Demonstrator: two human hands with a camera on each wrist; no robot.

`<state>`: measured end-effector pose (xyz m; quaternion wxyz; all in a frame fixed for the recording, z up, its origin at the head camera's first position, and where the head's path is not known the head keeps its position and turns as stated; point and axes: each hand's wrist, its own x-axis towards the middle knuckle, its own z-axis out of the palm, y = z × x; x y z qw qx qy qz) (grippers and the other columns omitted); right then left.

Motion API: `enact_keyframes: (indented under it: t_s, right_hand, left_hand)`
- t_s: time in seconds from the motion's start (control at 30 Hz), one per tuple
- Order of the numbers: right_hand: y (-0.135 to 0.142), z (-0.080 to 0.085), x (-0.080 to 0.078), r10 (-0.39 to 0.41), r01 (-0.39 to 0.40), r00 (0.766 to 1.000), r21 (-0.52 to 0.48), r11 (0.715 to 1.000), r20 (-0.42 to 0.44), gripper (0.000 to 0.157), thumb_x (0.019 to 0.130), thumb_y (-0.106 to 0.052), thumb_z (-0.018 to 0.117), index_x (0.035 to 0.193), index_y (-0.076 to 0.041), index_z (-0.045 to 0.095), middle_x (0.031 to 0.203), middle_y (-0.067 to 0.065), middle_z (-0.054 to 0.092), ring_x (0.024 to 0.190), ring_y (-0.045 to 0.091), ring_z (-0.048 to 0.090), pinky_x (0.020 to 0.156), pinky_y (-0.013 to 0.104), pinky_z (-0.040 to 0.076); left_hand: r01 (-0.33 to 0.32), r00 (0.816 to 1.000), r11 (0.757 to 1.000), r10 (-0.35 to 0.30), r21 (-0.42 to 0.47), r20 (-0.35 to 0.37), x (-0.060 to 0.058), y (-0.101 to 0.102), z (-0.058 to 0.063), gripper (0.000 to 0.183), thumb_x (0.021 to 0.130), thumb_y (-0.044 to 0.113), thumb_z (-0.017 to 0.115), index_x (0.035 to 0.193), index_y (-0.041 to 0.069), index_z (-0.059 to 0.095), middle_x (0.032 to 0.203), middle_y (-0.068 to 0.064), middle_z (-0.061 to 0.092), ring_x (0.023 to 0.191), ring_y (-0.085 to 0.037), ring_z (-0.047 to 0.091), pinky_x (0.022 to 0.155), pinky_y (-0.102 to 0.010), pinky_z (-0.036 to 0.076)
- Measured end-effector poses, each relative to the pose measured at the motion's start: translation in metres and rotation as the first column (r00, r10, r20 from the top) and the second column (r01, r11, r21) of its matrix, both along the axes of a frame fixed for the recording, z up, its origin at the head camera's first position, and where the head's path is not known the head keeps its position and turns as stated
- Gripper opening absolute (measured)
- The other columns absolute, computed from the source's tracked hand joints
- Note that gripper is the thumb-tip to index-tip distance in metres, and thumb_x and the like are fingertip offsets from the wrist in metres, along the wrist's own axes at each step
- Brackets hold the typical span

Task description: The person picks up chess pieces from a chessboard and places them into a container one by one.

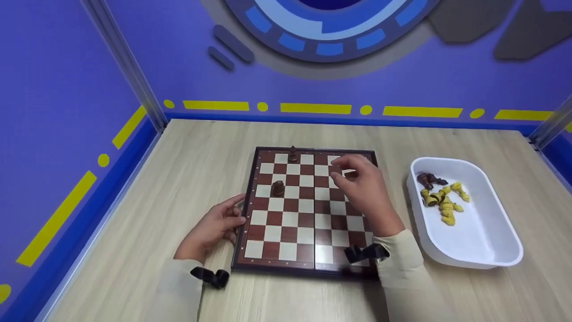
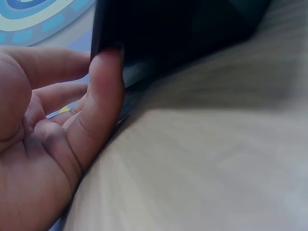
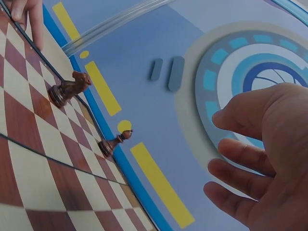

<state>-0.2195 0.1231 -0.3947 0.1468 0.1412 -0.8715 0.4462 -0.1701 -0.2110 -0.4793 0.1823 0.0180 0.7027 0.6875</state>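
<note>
A brown-and-white chessboard (image 1: 292, 219) lies flat on the table. On its left half stand a dark knight (image 1: 278, 188) and, at the far edge, a slim dark piece that looks like a bishop (image 1: 292, 155); both also show in the right wrist view, as the knight (image 3: 69, 90) and the bishop (image 3: 114, 143). My left hand (image 1: 216, 223) touches the board's left edge with its fingertips, seen close up in the left wrist view. Above the board's right half hovers my right hand (image 1: 364, 188), thumb and fingers apart, nothing visible between them.
Right of the board stands a white tray (image 1: 482, 223) holding several yellow chess pieces (image 1: 447, 208) and a few dark ones (image 1: 430, 180). Blue-purple panels (image 1: 58, 89) close off the back and left of the wooden table (image 1: 187, 170).
</note>
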Motion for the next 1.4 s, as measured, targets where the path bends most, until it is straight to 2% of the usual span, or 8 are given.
enact_keyframes:
  t_s: [0.2, 0.47, 0.63, 0.87, 1.0, 1.1, 1.3, 1.4]
  right_hand:
    - [-0.011, 0.002, -0.003, 0.033, -0.033, 0.999, -0.018, 0.999, 0.004, 0.019, 0.081, -0.018, 0.066, 0.099, -0.02, 0.065, 0.101, -0.003, 0.06, 0.093, 0.016, 0.06, 0.081, 0.031, 0.053]
    - [-0.029, -0.003, -0.002, 0.039, -0.03, 0.996, -0.11, 0.993, 0.082, 0.018, 0.081, -0.019, 0.067, 0.098, -0.021, 0.066, 0.101, -0.004, 0.059, 0.095, 0.014, 0.058, 0.083, 0.03, 0.052]
    - [-0.037, -0.009, -0.004, 0.062, -0.056, 0.996, -0.095, 0.994, 0.062, 0.019, 0.081, -0.019, 0.066, 0.099, -0.02, 0.066, 0.101, -0.006, 0.059, 0.095, 0.013, 0.057, 0.081, 0.031, 0.052]
    - [-0.049, -0.013, -0.006, 0.099, -0.094, 0.994, -0.088, 0.992, 0.056, 0.017, 0.08, -0.018, 0.066, 0.097, -0.019, 0.066, 0.098, -0.006, 0.059, 0.092, 0.015, 0.058, 0.075, 0.025, 0.053]
    - [-0.053, -0.016, -0.006, 0.092, -0.085, 0.993, -0.102, 0.991, 0.067, 0.016, 0.08, -0.017, 0.066, 0.096, -0.02, 0.066, 0.096, -0.006, 0.059, 0.09, 0.011, 0.057, 0.077, 0.03, 0.054]
    - [-0.057, -0.02, -0.007, 0.093, -0.085, 0.993, -0.106, 0.991, 0.073, 0.016, 0.08, -0.017, 0.066, 0.096, -0.02, 0.066, 0.096, -0.003, 0.061, 0.091, 0.015, 0.058, 0.078, 0.034, 0.054]
    - [-0.066, -0.028, -0.007, 0.095, -0.092, 0.994, -0.055, 0.994, 0.059, 0.02, 0.081, -0.02, 0.065, 0.101, -0.021, 0.065, 0.101, -0.004, 0.062, 0.095, 0.014, 0.058, 0.08, 0.03, 0.053]
    - [-0.07, -0.031, -0.007, 0.093, -0.091, 0.993, -0.036, 0.995, 0.067, 0.02, 0.082, -0.021, 0.064, 0.102, -0.022, 0.065, 0.103, -0.006, 0.061, 0.097, 0.012, 0.057, 0.083, 0.032, 0.052]
  left_hand:
    - [0.012, 1.0, 1.0, -0.012, 0.005, 0.003, 0.0, 0.001, -0.003, 0.066, 0.086, 0.004, 0.058, 0.142, 0.019, 0.029, 0.092, -0.004, 0.043, 0.06, -0.012, 0.052, 0.044, -0.03, 0.052]
    - [0.01, 1.0, 1.0, -0.01, 0.007, 0.016, 0.002, 0.003, -0.009, 0.065, 0.086, 0.003, 0.058, 0.142, 0.022, 0.031, 0.093, -0.004, 0.043, 0.059, -0.013, 0.053, 0.046, -0.032, 0.054]
    - [-0.001, 1.0, 1.0, 0.001, 0.024, 0.009, 0.003, 0.001, -0.009, 0.067, 0.084, 0.004, 0.059, 0.142, 0.021, 0.031, 0.093, -0.004, 0.043, 0.058, -0.012, 0.051, 0.045, -0.03, 0.053]
    - [-0.001, 1.0, 0.999, 0.001, 0.039, -0.006, 0.006, -0.005, -0.006, 0.069, 0.084, 0.001, 0.059, 0.143, 0.018, 0.029, 0.093, -0.004, 0.044, 0.06, -0.012, 0.051, 0.044, -0.03, 0.053]
    - [0.018, 1.0, 0.999, -0.018, 0.036, -0.017, 0.004, -0.005, -0.005, 0.069, 0.083, 0.002, 0.06, 0.143, 0.017, 0.028, 0.092, -0.004, 0.044, 0.058, -0.011, 0.05, 0.044, -0.031, 0.053]
    - [0.025, 1.0, 0.999, -0.025, 0.031, -0.009, 0.003, -0.004, -0.004, 0.069, 0.084, 0.002, 0.06, 0.143, 0.017, 0.028, 0.092, -0.005, 0.044, 0.058, -0.011, 0.049, 0.044, -0.031, 0.053]
    - [-0.009, 1.0, 1.0, 0.009, 0.017, 0.013, 0.001, -0.001, -0.004, 0.067, 0.084, 0.003, 0.06, 0.142, 0.021, 0.031, 0.093, -0.006, 0.045, 0.059, -0.012, 0.051, 0.044, -0.031, 0.052]
    - [-0.01, 1.0, 1.0, 0.01, 0.017, 0.01, 0.0, 0.001, -0.003, 0.068, 0.084, 0.003, 0.06, 0.142, 0.02, 0.031, 0.093, -0.005, 0.045, 0.059, -0.011, 0.05, 0.044, -0.03, 0.052]
